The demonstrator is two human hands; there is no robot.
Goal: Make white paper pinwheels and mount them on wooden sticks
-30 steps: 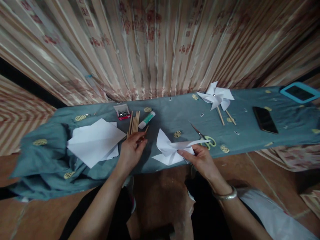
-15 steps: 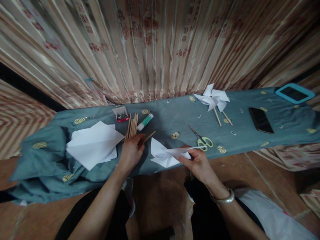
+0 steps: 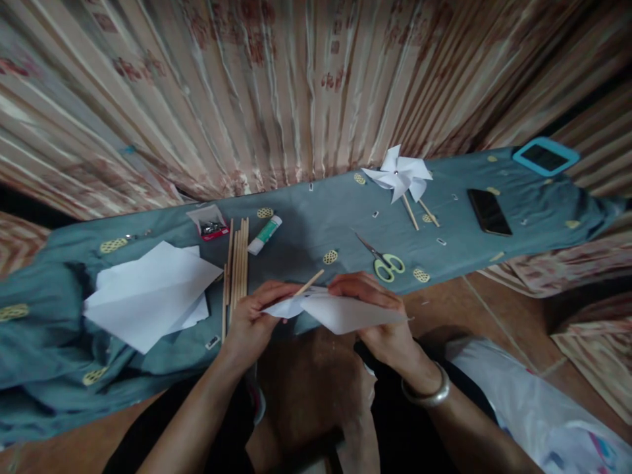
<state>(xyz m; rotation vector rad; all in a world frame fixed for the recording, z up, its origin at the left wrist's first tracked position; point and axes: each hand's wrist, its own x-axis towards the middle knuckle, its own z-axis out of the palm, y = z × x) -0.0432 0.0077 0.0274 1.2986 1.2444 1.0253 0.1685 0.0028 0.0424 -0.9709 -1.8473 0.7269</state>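
Observation:
Low over the table's near edge, my two hands hold a folded white paper pinwheel (image 3: 348, 316) between them. My left hand (image 3: 254, 322) is closed at its left side, with a thin wooden stick (image 3: 311, 282) slanting up behind the paper; the stick's lower end is hidden. My right hand (image 3: 380, 313) grips the pinwheel from the right, its fingers along the far side of the paper. Left of my hands lie several wooden sticks (image 3: 239, 260), a glue stick (image 3: 265, 235) and a stack of white paper sheets (image 3: 153, 293).
A small red-and-white box of metal pins (image 3: 210, 224) stands at the back left. Green-handled scissors (image 3: 388, 264) lie right of centre. Farther right are finished pinwheels (image 3: 399, 174) on sticks, a dark phone (image 3: 488, 212) and a blue-framed tablet (image 3: 546, 157). A pleated curtain (image 3: 296, 99) hangs behind the table.
My left hand has moved from the stick pile to the pinwheel, bringing one stick with it. The right hand has turned and lifted the paper. The view has shifted slightly.

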